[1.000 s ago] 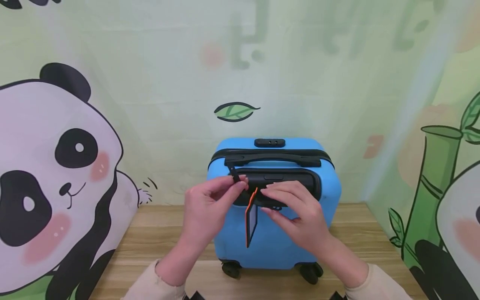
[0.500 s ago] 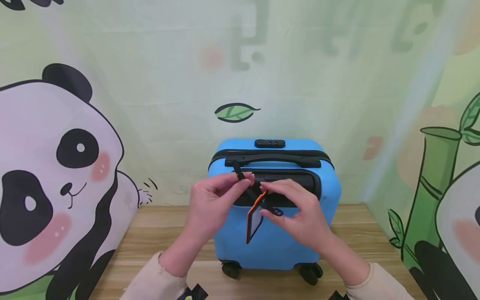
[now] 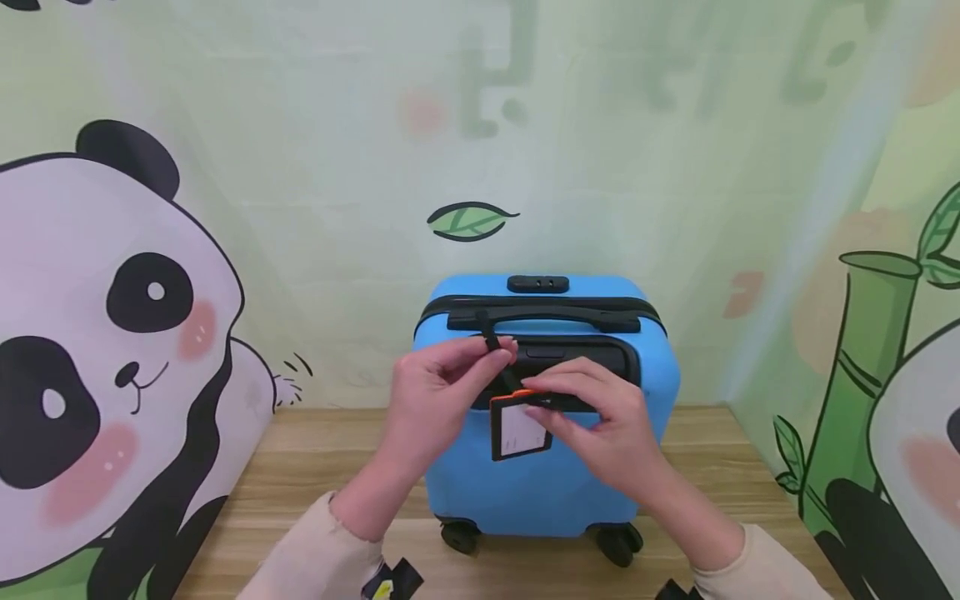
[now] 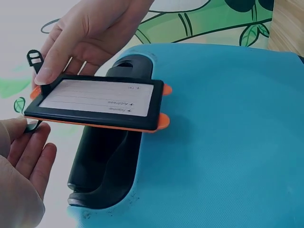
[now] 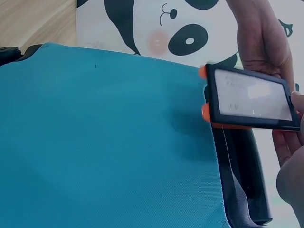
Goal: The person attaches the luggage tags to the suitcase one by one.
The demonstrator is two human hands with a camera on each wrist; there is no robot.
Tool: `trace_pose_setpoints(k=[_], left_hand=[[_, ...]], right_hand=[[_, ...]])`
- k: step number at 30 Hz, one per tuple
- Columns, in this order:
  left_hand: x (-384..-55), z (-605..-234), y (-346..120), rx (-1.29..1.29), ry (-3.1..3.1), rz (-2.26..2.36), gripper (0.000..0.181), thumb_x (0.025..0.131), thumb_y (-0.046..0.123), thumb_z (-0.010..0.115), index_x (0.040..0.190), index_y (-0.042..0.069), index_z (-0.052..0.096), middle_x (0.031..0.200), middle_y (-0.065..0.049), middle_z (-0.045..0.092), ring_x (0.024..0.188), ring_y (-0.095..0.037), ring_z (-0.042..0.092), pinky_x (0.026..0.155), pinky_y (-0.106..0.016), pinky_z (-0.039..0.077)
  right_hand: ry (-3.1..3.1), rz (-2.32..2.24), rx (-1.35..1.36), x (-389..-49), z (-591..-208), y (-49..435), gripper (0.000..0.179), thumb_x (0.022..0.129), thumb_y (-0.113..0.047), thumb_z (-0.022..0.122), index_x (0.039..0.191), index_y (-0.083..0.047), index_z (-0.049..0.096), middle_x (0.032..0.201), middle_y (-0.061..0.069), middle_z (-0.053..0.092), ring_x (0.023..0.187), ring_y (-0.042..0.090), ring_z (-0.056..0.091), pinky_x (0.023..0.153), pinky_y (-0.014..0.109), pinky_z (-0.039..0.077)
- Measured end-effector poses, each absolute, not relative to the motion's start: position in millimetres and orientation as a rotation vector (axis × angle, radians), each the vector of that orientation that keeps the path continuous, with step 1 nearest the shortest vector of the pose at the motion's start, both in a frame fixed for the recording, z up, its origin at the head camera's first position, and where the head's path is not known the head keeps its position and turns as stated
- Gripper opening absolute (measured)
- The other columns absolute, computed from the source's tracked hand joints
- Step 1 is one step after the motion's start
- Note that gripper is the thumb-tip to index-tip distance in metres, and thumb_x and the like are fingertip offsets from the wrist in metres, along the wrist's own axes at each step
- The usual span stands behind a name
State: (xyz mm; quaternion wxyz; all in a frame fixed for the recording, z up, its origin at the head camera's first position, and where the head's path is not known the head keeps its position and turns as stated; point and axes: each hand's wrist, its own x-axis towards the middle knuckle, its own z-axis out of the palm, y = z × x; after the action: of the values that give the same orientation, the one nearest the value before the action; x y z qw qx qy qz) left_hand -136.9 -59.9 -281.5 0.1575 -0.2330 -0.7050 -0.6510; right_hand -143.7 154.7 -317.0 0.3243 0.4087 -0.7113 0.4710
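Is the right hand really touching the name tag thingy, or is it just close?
Touching. The left wrist view shows the right hand with its thumb on one end of the luggage tag.

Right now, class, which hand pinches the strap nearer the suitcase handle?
The left hand, pinching the strap below the handle; the right hand holds the tag.

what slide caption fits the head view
Left hand pinches a black strap while the right hand holds a luggage tag in front of a blue suitcase.
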Motion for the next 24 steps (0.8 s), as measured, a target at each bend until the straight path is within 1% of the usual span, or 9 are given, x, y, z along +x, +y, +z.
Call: trace_pose_setpoints(k=[7, 10, 13, 17, 18, 21, 24], left_hand=[[-145, -281, -57, -0.616, -2.095, -1.743, 0.023, 0.099, 0.020, 0.080, 0.120, 0.012, 0.083, 0.114, 0.000, 0.081, 0.102, -0.015, 0.078, 0.089, -0.032, 0.064], [-151, -278, -56, -0.602, -2.119, -1.614, 0.027, 0.096, 0.023, 0.083, 0.121, 0.013, 0.082, 0.114, 0.001, 0.081, 0.102, -0.014, 0.078, 0.091, -0.033, 0.063], [-158, -273, -56, -0.579, -2.164, -1.457, 0.039, 0.092, 0.028, 0.088, 0.128, 0.014, 0.079, 0.119, 0.001, 0.080, 0.110, -0.013, 0.077, 0.099, -0.037, 0.061], [-168, -266, -55, -0.556, -2.292, -1.211, 0.063, 0.088, 0.038, 0.090, 0.143, 0.016, 0.070, 0.134, -0.001, 0.075, 0.126, -0.017, 0.070, 0.105, -0.039, 0.058], [-170, -264, -54, -0.555, -2.326, -1.142, 0.067, 0.088, 0.041, 0.089, 0.147, 0.016, 0.068, 0.137, -0.001, 0.073, 0.129, -0.018, 0.069, 0.105, -0.040, 0.058], [-177, -259, -52, -0.564, -2.404, -0.932, 0.079, 0.086, 0.049, 0.089, 0.152, 0.017, 0.062, 0.143, -0.004, 0.070, 0.130, -0.024, 0.068, 0.099, -0.039, 0.060], [-183, -256, -50, -0.581, -2.448, -0.803, 0.085, 0.084, 0.054, 0.089, 0.154, 0.017, 0.060, 0.144, -0.006, 0.069, 0.127, -0.026, 0.069, 0.097, -0.039, 0.061]], right_hand=[[-1.765, 1.148, 1.063, -144, -313, 154, 0.032, 0.101, -0.035, 0.075, 0.110, -0.006, 0.083, 0.103, 0.008, 0.080, 0.097, 0.019, 0.074, 0.087, 0.019, 0.059], [-1.699, 1.088, 1.076, -145, -310, 155, 0.030, 0.102, -0.033, 0.075, 0.108, -0.005, 0.083, 0.100, 0.009, 0.080, 0.093, 0.019, 0.074, 0.085, 0.017, 0.058], [-1.670, 1.047, 1.079, -145, -305, 159, 0.031, 0.101, -0.033, 0.076, 0.106, -0.003, 0.083, 0.098, 0.009, 0.080, 0.091, 0.020, 0.075, 0.084, 0.017, 0.058], [-1.683, 1.001, 1.067, -145, -300, 166, 0.034, 0.102, -0.035, 0.075, 0.106, -0.002, 0.083, 0.097, 0.010, 0.080, 0.091, 0.020, 0.075, 0.081, 0.016, 0.057], [-1.694, 0.989, 1.062, -145, -300, 168, 0.035, 0.102, -0.036, 0.074, 0.106, -0.002, 0.083, 0.098, 0.010, 0.080, 0.091, 0.019, 0.075, 0.081, 0.016, 0.057], [-1.718, 0.953, 1.051, -146, -298, 173, 0.038, 0.103, -0.038, 0.073, 0.105, -0.002, 0.083, 0.097, 0.009, 0.080, 0.090, 0.018, 0.074, 0.079, 0.015, 0.057], [-1.733, 0.930, 1.045, -146, -297, 177, 0.038, 0.103, -0.039, 0.072, 0.105, -0.003, 0.083, 0.096, 0.008, 0.079, 0.089, 0.018, 0.074, 0.075, 0.016, 0.057]])
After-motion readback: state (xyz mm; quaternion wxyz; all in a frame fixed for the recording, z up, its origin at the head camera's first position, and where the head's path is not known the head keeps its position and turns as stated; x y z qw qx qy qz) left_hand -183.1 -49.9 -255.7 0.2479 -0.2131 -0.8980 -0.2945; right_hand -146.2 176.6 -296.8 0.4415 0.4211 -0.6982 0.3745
